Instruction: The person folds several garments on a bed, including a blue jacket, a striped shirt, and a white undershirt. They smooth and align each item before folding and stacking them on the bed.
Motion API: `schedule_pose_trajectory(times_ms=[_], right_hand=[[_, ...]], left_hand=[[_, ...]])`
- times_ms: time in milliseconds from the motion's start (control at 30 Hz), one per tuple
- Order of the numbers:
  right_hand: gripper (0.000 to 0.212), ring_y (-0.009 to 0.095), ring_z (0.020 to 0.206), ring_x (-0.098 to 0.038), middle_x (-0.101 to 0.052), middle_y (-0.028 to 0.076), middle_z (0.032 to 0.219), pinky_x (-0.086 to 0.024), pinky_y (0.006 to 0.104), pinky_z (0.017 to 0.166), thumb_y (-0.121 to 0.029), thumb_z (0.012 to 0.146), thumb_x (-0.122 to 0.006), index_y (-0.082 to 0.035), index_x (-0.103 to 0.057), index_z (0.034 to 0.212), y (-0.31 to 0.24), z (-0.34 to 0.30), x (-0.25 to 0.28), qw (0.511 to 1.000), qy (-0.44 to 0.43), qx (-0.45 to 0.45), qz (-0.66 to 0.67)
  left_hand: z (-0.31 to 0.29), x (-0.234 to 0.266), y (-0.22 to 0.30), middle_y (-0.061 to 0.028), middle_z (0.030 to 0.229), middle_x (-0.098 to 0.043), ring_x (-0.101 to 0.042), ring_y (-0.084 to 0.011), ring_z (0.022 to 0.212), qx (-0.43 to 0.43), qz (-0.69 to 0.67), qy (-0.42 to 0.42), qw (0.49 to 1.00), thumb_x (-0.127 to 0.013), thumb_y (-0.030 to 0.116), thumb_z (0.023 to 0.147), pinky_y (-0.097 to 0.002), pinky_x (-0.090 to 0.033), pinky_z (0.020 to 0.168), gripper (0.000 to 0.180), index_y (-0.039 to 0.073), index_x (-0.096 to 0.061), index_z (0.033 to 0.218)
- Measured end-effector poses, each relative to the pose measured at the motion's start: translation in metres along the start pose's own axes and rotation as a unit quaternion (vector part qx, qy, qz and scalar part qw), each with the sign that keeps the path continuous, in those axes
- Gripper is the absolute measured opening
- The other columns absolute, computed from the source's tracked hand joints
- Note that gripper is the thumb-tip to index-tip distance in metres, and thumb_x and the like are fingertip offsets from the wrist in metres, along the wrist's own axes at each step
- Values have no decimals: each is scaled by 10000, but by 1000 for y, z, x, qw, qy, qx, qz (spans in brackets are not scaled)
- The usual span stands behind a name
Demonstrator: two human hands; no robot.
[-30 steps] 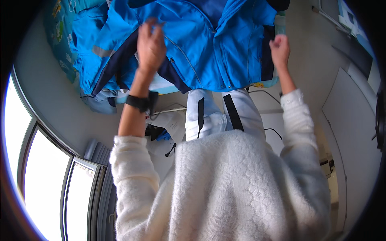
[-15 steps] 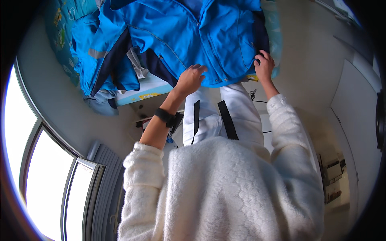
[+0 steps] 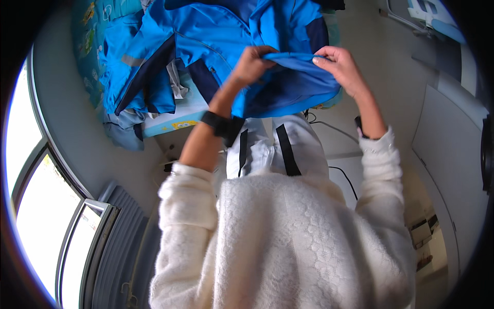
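A blue jacket (image 3: pixel 206 38) with dark navy panels lies spread over a bed (image 3: pixel 164 124). Its front panel on the right is lifted at the edge, so the darker blue lining (image 3: pixel 296 85) shows. My left hand (image 3: pixel 250 66), slightly blurred, pinches that raised edge on its left side. On the other side, my right hand (image 3: pixel 339 67) grips the same edge between thumb and fingers. The edge stretches between both hands, and the panel's rounded hem hangs below them.
Other blue and grey clothing (image 3: pixel 126 121) hangs over the bed's left edge. A window (image 3: pixel 51 206) with an open pane is at the left, beside a ribbed grey radiator (image 3: pixel 126 232). Dark cables (image 3: pixel 334 126) run behind my legs, and a pale door-like panel (image 3: pixel 442 139) stands at the right.
Both hands have moved up and taken hold of the jacket's right front edge. The panel, flat before, is now raised with its lining showing.
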State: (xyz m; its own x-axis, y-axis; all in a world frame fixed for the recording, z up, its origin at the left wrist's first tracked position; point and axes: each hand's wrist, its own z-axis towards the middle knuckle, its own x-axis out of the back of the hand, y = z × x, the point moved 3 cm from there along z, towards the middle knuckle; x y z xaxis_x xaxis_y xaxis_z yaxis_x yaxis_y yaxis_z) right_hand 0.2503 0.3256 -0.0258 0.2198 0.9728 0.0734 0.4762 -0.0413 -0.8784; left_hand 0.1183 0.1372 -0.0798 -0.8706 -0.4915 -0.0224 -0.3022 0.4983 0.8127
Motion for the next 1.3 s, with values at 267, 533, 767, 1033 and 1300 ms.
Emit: schedule_pose_trajectory(times_ms=[267,533,767,1033,1300], right_hand=[[291,107,798,-644,-675,66,908,-529,249,744,-306,915,-576,-30,-641,983,-55,52,49,978,-117,-24,171],[166,199,789,-640,-645,82,915,-540,345,718,-168,880,-608,-50,-591,995,-72,93,43,926,14,-37,374],[129,138,664,-637,-653,37,775,-537,269,619,-218,906,-588,-93,-611,884,-84,105,-2,923,-18,-25,384],[167,130,717,-636,-653,44,792,-534,269,658,-203,921,-555,-49,-601,876,-78,109,5,893,-15,-13,450],[252,258,907,-640,-663,129,1021,-530,419,846,-223,936,-524,-15,-603,1054,-44,140,34,823,-222,-27,523]], left_hand=[[0,92,96,-157,1067,-640,-630,-280,978,-59,175,83,979,-575,459,869,-365,-451,957,496,71,-614,1175],[3,131,60,-183,1064,-633,-620,-352,986,-219,343,231,884,-734,282,777,-420,-504,864,387,55,-643,1078],[-61,105,-76,-275,1206,-448,-450,-420,1122,-2,228,436,871,-863,411,534,-451,-404,947,972,-21,-384,1262],[-112,69,-134,-97,959,-597,-608,-209,836,64,-495,250,829,-623,142,843,-334,-518,775,271,7,-530,1058],[-172,122,-43,-142,1129,-621,-633,-266,974,-59,-602,73,793,-487,495,907,-392,-509,891,559,52,-499,1248]])
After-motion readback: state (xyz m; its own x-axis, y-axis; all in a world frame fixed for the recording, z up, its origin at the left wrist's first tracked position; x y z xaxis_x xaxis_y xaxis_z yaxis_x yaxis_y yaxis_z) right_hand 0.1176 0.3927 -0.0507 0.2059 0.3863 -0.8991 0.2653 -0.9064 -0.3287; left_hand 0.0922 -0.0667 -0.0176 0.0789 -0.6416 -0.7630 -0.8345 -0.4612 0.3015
